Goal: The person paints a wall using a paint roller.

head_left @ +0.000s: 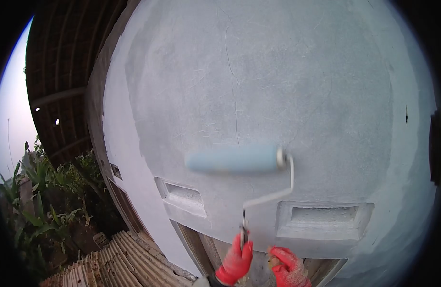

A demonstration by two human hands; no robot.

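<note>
A paint roller [235,160] with a pale blue sleeve and a bent white metal frame lies across the grey wall [306,95], slightly blurred. My left hand [236,259], in a red glove, is wrapped round the roller's handle below the frame. To its right is my right hand [288,268], also in a red glove marked with pale smears; its fingers are curled round something brownish that I cannot make out. A thin crack runs down the wall above the roller.
Two recessed openings, left [183,196] and right [325,221], sit below the roller. Under them is a wooden frame [196,246]. Corrugated roofing [120,260] lies at the lower left, with plants [48,215] beyond and a dark roof overhang [62,71] above.
</note>
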